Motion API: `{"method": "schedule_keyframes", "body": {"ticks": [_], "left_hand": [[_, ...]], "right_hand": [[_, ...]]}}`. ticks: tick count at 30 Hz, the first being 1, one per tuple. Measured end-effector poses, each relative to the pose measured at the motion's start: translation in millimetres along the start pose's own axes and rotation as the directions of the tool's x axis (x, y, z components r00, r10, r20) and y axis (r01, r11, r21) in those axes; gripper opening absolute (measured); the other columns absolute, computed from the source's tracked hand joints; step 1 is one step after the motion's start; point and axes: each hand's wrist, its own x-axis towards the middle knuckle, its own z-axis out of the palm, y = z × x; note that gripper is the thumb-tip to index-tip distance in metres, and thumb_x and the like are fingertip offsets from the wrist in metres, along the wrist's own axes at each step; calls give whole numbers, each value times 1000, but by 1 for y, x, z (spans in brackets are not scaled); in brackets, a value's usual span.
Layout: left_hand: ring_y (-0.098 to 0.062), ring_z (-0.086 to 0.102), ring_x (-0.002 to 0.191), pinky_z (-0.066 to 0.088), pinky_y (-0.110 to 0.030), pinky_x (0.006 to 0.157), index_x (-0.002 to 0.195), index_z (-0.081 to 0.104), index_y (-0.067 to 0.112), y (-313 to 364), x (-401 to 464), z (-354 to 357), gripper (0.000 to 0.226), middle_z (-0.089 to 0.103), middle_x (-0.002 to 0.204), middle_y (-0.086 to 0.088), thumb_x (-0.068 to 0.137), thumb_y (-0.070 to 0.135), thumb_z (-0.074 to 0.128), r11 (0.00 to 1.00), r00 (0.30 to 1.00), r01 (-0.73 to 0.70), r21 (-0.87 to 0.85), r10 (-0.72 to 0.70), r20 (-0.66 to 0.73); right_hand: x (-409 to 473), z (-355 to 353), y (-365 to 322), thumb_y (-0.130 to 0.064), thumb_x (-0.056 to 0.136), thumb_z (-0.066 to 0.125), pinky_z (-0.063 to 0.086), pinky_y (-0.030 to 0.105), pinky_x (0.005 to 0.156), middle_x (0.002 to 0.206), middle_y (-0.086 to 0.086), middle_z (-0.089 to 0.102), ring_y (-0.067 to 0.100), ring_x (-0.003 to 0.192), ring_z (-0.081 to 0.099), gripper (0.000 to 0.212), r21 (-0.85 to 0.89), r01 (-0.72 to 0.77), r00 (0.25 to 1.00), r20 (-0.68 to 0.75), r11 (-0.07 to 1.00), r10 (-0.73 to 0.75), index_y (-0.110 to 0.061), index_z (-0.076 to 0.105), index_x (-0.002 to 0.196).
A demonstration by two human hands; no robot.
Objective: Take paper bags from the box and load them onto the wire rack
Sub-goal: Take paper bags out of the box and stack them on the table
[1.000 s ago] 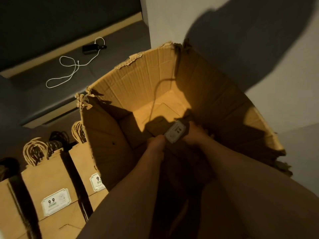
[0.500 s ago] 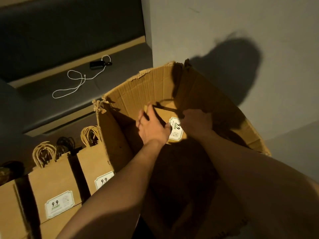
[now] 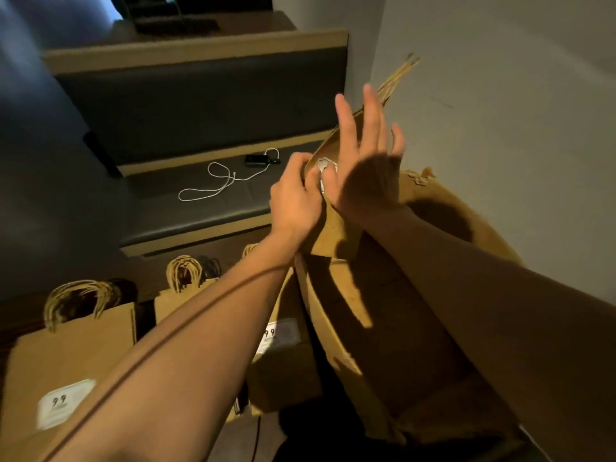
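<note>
While I am watching from the head camera, the paper bag [image 3: 336, 235] is hanging in the air above the open cardboard box [image 3: 383, 345], tilted, with its twisted paper handles [image 3: 398, 76] pointing up toward the wall. My left hand [image 3: 296, 201] is pinching the bag's near edge, fingers curled round it beside a small white label [image 3: 322, 164]. My right hand [image 3: 365, 165] is lying flat against the bag's face, fingers spread and straight, pressing rather than gripping.

I am judging the bag to be very light and thin: flat kraft paper that is going to flex, crease or tear if it is squeezed hard or dragged against the box's ragged rim. It is looking stiff enough along the folded edges to carry its own weight, so the side fold or the reinforced top band below the handles is where I am wanting the hold. The handles are another good place, though pulling on them sideways may be risking the glue joint.

More bags [image 3: 70, 355] with the same labels are standing upright to the left of the box, below a dark bench [image 3: 200, 208] with a white cable [image 3: 216, 181] lying on it. No wire rack is showing in this view, so I cannot tell where it is.
</note>
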Motion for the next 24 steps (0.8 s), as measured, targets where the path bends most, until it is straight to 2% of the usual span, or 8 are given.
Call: {"method": "schedule_keyframes", "body": {"ticks": [3,5,6,8,11,15,19,24], "left_hand": [[-5,60,97,50,-32,92,118,51,27,-19,-4,-45,15,61,102,14,103,26,47,973,978,141,-182,-166,-129],[-4,60,101,50,-31,91,122,47,26,-38,-15,-75,18,61,108,12,104,28,46,929,952,217,-299,-269,-147],[-4,60,103,51,-30,91,123,46,26,-48,-22,-89,19,61,111,10,104,29,45,914,945,241,-327,-298,-138],[-9,62,105,53,-35,93,120,46,28,-72,-40,-109,17,63,115,6,104,30,45,893,932,283,-350,-342,-118],[-15,62,106,50,-37,93,117,46,25,-107,-69,-118,15,64,115,1,104,31,45,881,904,381,-281,-418,-85],[-23,58,114,44,-32,95,129,52,17,-149,-110,-104,31,64,126,-5,103,31,44,831,838,546,-106,-544,46],[-31,47,132,35,-38,112,149,35,15,-172,-140,-87,48,52,143,-9,103,30,42,749,717,660,62,-652,247],[-33,50,123,37,-29,92,139,34,1,-176,-166,-80,43,53,133,-16,105,26,41,708,637,683,181,-698,326]], "right_hand": [[-3,3,-45,-37,84,60,26,47,115,161,15,10,31,145,23,89,130,-134,987,107,982,121,-17,10,156],[-8,10,-68,-28,91,57,36,36,107,158,14,21,31,137,37,82,336,-344,904,370,877,213,-14,8,155],[-13,15,-78,-24,95,55,39,29,100,152,15,31,30,131,44,73,385,-447,831,512,807,216,-11,14,153],[-31,21,-99,-16,97,50,43,28,89,135,17,52,31,119,54,46,379,-512,750,634,771,187,-4,38,140],[-68,37,-117,-5,93,50,48,24,77,116,16,61,29,102,60,22,338,-568,698,681,751,222,-1,53,115],[-124,51,-119,-11,93,56,41,34,97,129,12,55,30,123,51,40,217,-676,583,743,705,330,-4,47,132],[-168,56,-115,-7,95,51,39,31,90,138,15,49,31,125,48,43,101,-808,416,796,581,439,-4,41,137],[-201,65,-113,-10,95,51,36,26,78,139,16,49,32,124,50,50,-12,-832,320,806,555,498,-4,36,143]]}}
